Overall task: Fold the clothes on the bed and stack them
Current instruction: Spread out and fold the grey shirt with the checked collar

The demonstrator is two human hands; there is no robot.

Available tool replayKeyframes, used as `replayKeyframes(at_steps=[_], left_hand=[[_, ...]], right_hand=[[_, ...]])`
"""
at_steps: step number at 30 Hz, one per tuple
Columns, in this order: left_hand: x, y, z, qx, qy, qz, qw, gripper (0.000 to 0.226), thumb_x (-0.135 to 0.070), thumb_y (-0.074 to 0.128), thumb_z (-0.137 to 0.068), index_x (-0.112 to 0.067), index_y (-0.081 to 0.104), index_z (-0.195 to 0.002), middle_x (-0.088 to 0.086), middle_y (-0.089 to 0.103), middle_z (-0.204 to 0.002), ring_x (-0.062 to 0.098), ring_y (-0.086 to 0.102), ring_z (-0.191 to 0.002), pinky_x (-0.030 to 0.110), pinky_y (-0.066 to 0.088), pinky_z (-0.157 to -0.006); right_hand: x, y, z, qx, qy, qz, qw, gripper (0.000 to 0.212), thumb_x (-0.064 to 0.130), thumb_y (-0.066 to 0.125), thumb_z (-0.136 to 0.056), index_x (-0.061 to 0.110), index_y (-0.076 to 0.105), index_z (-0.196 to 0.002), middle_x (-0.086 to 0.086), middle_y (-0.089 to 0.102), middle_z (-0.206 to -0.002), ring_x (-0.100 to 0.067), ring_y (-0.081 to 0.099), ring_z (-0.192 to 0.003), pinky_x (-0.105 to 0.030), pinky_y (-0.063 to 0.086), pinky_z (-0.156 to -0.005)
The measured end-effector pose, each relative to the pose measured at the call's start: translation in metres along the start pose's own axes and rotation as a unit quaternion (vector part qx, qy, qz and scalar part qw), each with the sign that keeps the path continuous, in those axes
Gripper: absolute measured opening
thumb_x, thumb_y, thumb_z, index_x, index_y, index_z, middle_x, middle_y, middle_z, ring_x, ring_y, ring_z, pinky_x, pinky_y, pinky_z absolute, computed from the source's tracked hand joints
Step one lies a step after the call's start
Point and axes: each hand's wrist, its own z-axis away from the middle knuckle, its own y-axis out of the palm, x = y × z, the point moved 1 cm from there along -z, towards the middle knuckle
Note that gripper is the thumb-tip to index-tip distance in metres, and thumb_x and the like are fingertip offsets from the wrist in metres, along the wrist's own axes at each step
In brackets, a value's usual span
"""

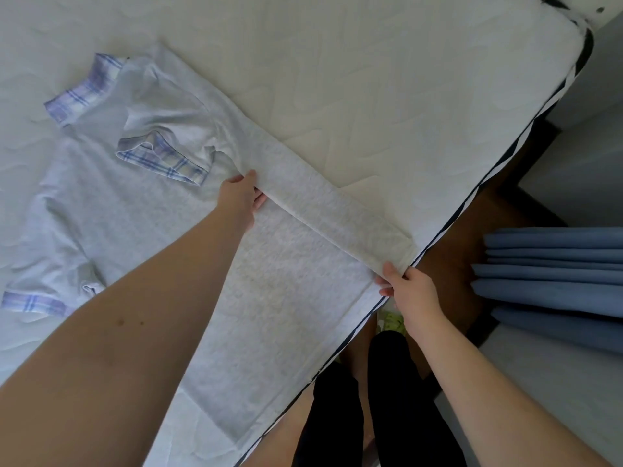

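A soft grey shirt [141, 210] lies flat on the bed [371, 79]. It reaches from the middle of the bed down to the near edge. The cloth looks speckled and a bit fuzzy. Its collar [161, 156] and sleeve ends have blue and white checks. One long side of the shirt is folded over into a narrow strip [337, 214] that runs slanting toward the bed's near edge.

The left hand [241, 200] pinches the folded strip at its upper end, with the thumb on top and the fingers tucked under the cloth. The right hand [409, 288] pinches the lower end of the strip, right at the near edge of the bed, with its fingers curled round the cloth.

The bed has a white cover with wavy stitched lines that make it look puffy. A dark line runs along its edge. Past the near edge hangs blue cloth [556, 281] in smooth long folds. Below are the person's legs in black trousers [397, 399] over a brown floor [451, 251].
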Motion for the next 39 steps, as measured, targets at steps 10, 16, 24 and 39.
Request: replayKeyframes(at_steps=[10,16,24,39], left_hand=[[0.013,0.013,0.017,0.103,-0.063,0.104,0.987,0.029,-0.021,0.057,-0.099,-0.007,0.053,-0.124,0.009,0.068,-0.118,0.023,0.069,-0.102,0.040,0.059,-0.081],[0.030,0.013,0.038,0.219,-0.119,0.024,0.968,0.040,-0.025,0.067,-0.091,-0.010,0.055,-0.125,0.007,0.072,-0.113,0.022,0.070,-0.102,0.039,0.058,-0.086],[0.066,0.034,0.062,0.155,-0.142,0.053,0.976,0.027,-0.008,0.067,-0.090,-0.011,0.059,-0.115,0.006,0.074,-0.106,0.019,0.073,-0.093,0.034,0.061,-0.073],[0.132,0.059,0.111,0.154,-0.137,0.063,0.977,0.022,-0.039,0.057,-0.096,-0.018,0.061,-0.103,-0.006,0.077,-0.087,0.012,0.073,-0.084,0.027,0.058,-0.066]], right_hand=[[0.002,-0.008,0.007,0.121,0.030,0.029,0.992,0.015,0.028,0.066,-0.092,0.018,0.066,-0.102,0.007,0.076,-0.091,-0.006,0.072,-0.070,-0.025,0.046,-0.059],[0.018,-0.012,0.001,0.105,0.036,0.161,0.981,0.038,0.058,0.069,-0.080,0.021,0.068,-0.086,0.005,0.073,-0.069,-0.003,0.061,-0.047,-0.021,0.039,-0.048],[0.039,-0.022,-0.020,-0.018,0.109,-0.048,0.993,0.039,0.057,0.071,-0.079,0.019,0.064,-0.080,0.006,0.050,-0.066,-0.010,0.042,-0.056,-0.023,0.035,-0.048],[0.032,-0.052,-0.025,-0.081,-0.084,0.255,0.960,0.031,0.052,0.060,-0.089,0.025,0.067,-0.075,0.010,0.064,-0.072,-0.019,0.063,-0.077,-0.031,0.045,-0.065]])
